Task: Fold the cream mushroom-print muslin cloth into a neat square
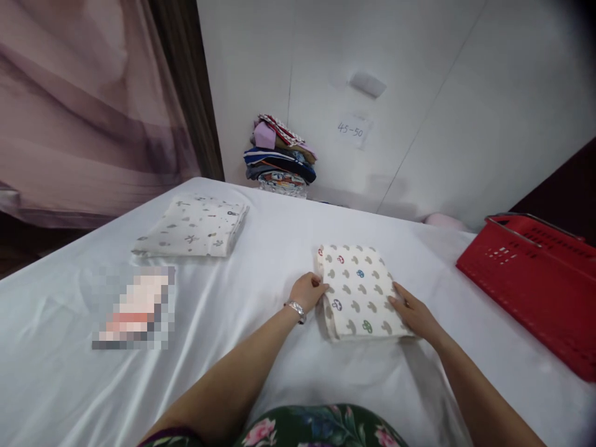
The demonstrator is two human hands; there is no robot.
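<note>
A folded white cloth (358,292) printed with grey, red, blue and green mushrooms lies flat on the white sheet in front of me. At its left edge, my left hand (309,293), with a silver bracelet on the wrist, has its fingers curled in a pinch on the folded layers. My right hand (414,315) grips the opposite edge, fingertips on top and the rest partly hidden. Farther left on the sheet rests a second folded cloth (193,228), white with small grey and brown motifs.
A red plastic basket (535,285) with metal handles stands at the right. Stacked folded clothes (280,155) sit against the wall beyond the far edge. A pixelated flat object (135,307) lies at left. Pink curtains (93,112) hang at the left, and a paper marked 45-50 (351,130) is on the wall.
</note>
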